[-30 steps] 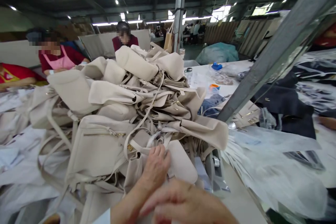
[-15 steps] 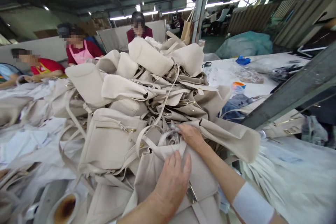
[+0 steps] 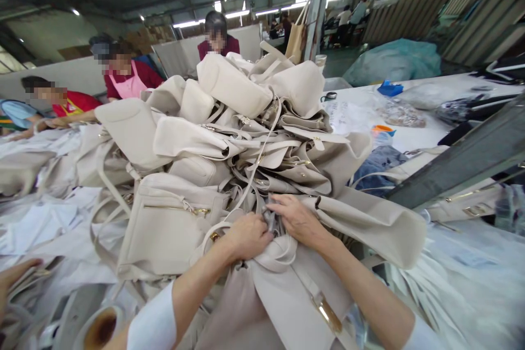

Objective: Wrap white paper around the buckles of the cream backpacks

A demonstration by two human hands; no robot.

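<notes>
A tall heap of cream leather bags (image 3: pixel 229 142) with straps and gold fittings fills the table in front of me. The nearest bag (image 3: pixel 283 295) lies flap up below my arms. My left hand (image 3: pixel 246 236) is closed round the bunched straps at its top. My right hand (image 3: pixel 297 219) presses beside it, fingers curled on the same grey-white bundle of straps (image 3: pixel 270 220). Both forearms wear white sleeve cuffs.
Three people sit behind the heap at the far left (image 3: pixel 123 74). Another person's hand (image 3: pixel 12 276) shows at the left edge. A slanted grey metal bar (image 3: pixel 463 156) crosses the right. A stained cup (image 3: pixel 98 328) sits low left. Clear plastic sheets (image 3: pixel 459 268) lie right.
My left hand has moved up from lying flat on the bag's flap and closed on the straps. My right hand stays at the strap bundle. The view has shifted slightly.
</notes>
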